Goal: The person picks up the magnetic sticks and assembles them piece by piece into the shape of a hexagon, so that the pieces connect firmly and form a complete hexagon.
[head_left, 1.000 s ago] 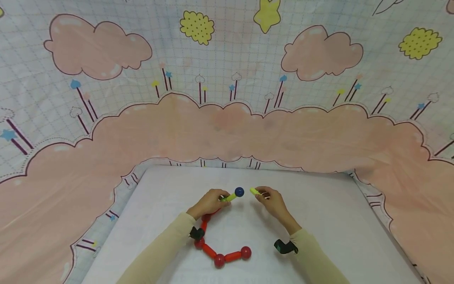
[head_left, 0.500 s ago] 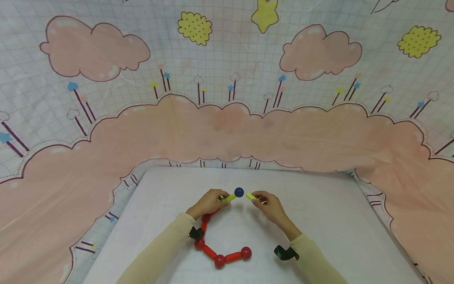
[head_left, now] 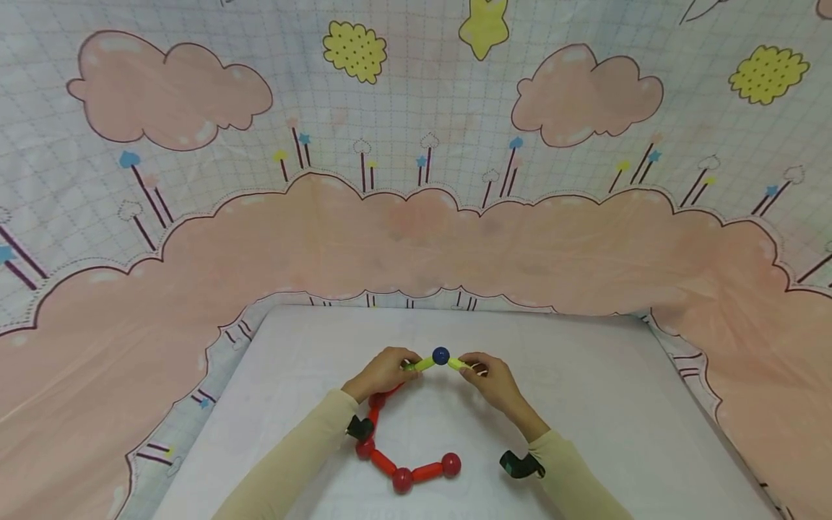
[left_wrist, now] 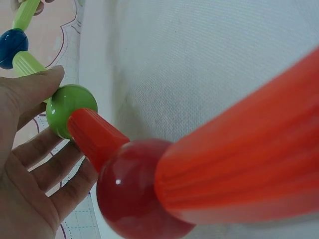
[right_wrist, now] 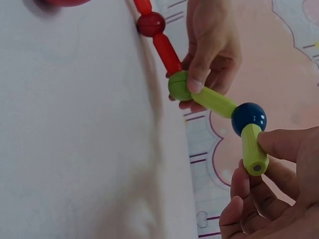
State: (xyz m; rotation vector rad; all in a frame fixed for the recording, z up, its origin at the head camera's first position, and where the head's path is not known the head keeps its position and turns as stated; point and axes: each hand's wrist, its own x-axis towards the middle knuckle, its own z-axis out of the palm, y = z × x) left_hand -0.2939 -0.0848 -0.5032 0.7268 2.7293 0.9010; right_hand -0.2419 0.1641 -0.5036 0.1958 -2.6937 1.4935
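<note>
My left hand (head_left: 385, 374) pinches a chain of magnetic sticks and balls where a green ball (left_wrist: 72, 110) meets a yellow-green stick (right_wrist: 214, 101). A dark blue ball (head_left: 440, 355) sits at that stick's far end. Between thumb and fingers, my right hand (head_left: 495, 383) holds a second yellow-green stick (right_wrist: 254, 149), one end against the blue ball. Its free end shows a small grey disc. From the green ball, red sticks (head_left: 383, 460) and red balls (head_left: 402, 480) curve round in an open arc towards the front, ending in a red ball (head_left: 451, 464).
The white tabletop (head_left: 585, 404) lies under both hands. Behind it hangs a cloth (head_left: 416, 245) printed with clouds and stars. A dark wrist camera (head_left: 522, 464) is strapped at each sleeve.
My right hand has moved left and slightly down, bringing its yellow-green stick from apart to against the blue ball. The left hand and the red arc have stayed nearly still.
</note>
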